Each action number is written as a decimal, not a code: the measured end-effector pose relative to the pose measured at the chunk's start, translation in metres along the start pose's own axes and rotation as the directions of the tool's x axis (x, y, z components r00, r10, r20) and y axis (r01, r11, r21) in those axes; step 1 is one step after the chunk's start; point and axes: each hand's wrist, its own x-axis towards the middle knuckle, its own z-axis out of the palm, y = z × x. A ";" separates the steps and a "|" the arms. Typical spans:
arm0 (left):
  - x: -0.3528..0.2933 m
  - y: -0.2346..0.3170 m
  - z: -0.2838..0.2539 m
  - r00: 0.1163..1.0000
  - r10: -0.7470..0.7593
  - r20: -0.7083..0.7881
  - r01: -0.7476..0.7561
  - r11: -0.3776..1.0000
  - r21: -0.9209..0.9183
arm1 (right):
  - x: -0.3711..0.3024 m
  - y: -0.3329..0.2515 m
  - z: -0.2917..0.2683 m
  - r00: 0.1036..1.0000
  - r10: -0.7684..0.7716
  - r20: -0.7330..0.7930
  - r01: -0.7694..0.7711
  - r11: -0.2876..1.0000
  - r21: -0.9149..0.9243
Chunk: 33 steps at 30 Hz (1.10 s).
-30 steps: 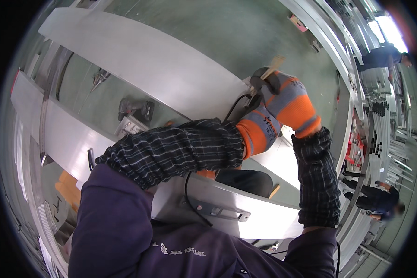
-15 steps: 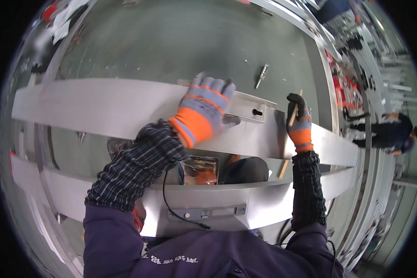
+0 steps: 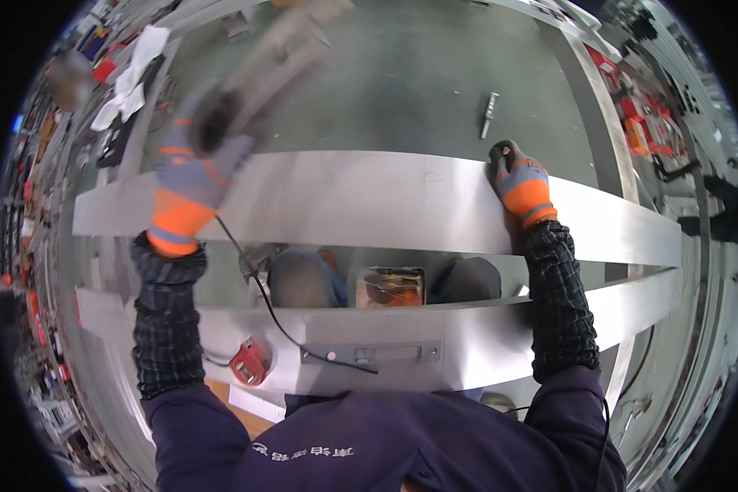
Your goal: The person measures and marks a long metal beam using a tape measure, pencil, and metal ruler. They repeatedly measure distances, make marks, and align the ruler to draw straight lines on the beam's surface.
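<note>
My left hand [image 3: 190, 176], in a grey and orange glove, is closed on a metal bracket [image 3: 283, 61] that is smeared by motion. It holds the bracket up at the far left, above the far metal beam [image 3: 328, 197]. My right hand [image 3: 521, 182] has its fingers curled at the far edge of that beam, right of the middle. Whatever lies inside those fingers is hidden. Faint outline marks show on the beam between my hands. Nearer to me, a second metal beam [image 3: 484, 348] carries a recessed grey lock plate [image 3: 373, 354].
A red tape measure [image 3: 250, 362] rests on the near beam, with a black cable [image 3: 262, 287] crossing it. A drill bit [image 3: 489, 115] lies beyond the far beam. Between my knees is a box [image 3: 390, 287] with orange contents. Red tools [image 3: 644, 123] sit at the right.
My left hand has lifted the keyhole bracket off the far beam and swung it away to the left. The wooden stick seen in my right hand is out of sight; its fingers are curled at the beam.
</note>
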 end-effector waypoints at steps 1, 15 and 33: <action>-0.001 0.015 -0.027 0.993 -0.079 -0.084 0.066 0.987 -0.149 | 0.002 0.010 0.005 1.000 -0.001 -0.005 0.001 1.000 0.020; -0.217 0.067 -0.281 0.774 -0.204 -0.600 0.297 0.953 0.060 | 0.033 -0.010 -0.016 0.962 0.076 0.264 -0.005 0.966 -0.258; -0.276 0.020 -0.217 0.493 -0.767 -0.411 0.473 0.633 -0.613 | -0.079 -0.025 -0.069 0.779 -0.382 -0.498 0.386 0.917 -0.099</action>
